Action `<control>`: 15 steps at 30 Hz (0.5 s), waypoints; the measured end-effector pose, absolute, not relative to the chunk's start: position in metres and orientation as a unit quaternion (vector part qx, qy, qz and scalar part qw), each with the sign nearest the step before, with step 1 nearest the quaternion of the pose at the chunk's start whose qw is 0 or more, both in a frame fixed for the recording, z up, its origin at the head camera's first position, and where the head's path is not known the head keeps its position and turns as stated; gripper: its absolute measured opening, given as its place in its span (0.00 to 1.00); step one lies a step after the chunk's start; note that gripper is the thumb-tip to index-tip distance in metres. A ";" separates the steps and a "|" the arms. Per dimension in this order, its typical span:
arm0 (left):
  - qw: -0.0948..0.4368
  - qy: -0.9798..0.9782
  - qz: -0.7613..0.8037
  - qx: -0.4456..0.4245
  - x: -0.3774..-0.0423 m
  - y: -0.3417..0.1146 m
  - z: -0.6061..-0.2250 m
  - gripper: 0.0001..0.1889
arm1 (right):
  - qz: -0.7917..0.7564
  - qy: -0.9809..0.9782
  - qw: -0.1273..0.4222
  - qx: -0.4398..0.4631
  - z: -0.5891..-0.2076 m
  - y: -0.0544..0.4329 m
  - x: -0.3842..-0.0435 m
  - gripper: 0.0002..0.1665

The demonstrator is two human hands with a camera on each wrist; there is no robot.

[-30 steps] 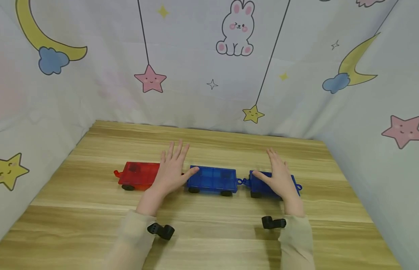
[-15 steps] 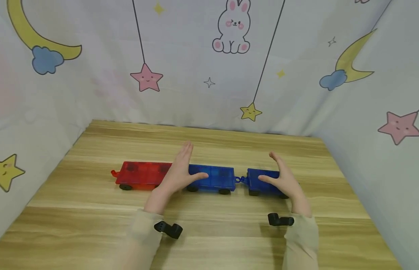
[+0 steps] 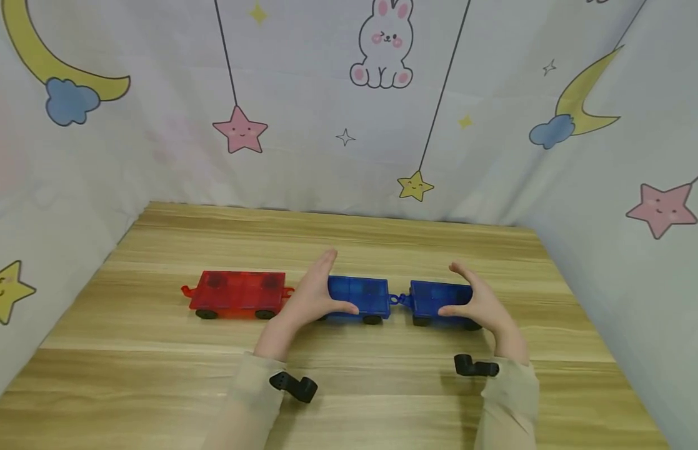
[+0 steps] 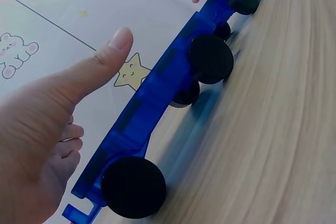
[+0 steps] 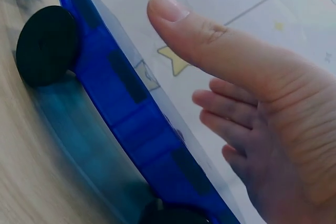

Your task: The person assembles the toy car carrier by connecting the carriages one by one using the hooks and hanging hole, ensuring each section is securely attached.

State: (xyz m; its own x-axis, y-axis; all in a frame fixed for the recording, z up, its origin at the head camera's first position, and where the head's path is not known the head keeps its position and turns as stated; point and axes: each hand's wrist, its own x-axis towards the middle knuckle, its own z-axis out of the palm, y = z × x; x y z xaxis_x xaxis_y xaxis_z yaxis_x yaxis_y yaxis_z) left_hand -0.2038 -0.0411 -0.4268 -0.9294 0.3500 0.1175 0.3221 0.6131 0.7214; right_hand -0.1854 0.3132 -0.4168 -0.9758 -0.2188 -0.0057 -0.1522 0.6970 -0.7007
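Observation:
Three toy train wagons stand in a row in the head view: a translucent red wagon (image 3: 236,290) at left, a blue wagon (image 3: 360,297) in the middle and a second blue wagon (image 3: 430,300) at right. My left hand (image 3: 308,299) hovers over the middle wagon's left end, thumb spread from the fingers. Over the right wagon's right end is my right hand (image 3: 486,306), held in a loose C shape. Both wrist views show the thumbs (image 4: 100,64) apart from the blue sides, nothing held. The left hand hides the joint between red and blue.
The wagons stand on a wood-grain table (image 3: 349,400). White cloth (image 3: 304,156) printed with stars, moons and a rabbit hangs behind and on both sides. A black wrist camera (image 3: 295,386) sits on the left sleeve, another camera (image 3: 475,365) on the right.
My left hand has moved right, from the red wagon to the middle blue one, with its fingers drawn together. My right hand has shifted slightly right and curved more. The wagons stay in place.

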 end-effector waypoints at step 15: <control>0.013 0.919 0.337 0.206 -0.204 -0.041 -0.433 0.61 | -0.364 0.923 0.055 -0.110 -0.420 0.321 -0.181 0.58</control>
